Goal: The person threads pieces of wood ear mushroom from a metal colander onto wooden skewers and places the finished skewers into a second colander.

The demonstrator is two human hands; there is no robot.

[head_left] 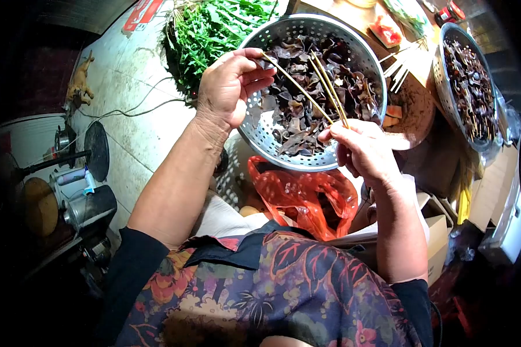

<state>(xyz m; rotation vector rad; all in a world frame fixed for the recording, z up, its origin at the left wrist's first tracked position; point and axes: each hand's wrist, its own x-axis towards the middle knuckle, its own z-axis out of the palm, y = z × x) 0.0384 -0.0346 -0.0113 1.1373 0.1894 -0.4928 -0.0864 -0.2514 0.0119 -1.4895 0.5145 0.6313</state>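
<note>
Skewering of wood ear mushrooms [298, 115] judged under way above metal colander [330, 26]. Bamboo skewers [324, 92] gripped in closed right hand [364, 151]; one tip pinched by left hand [228, 87]. Next called for: steady tip, mushroom piece centred.

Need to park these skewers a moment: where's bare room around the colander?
Bare floor left of the colander, between the greens and the black stand; a cable crosses it. The colander's lower-left wall is bare too. The right is crowded: loose sticks, second colander, boxes.
</note>
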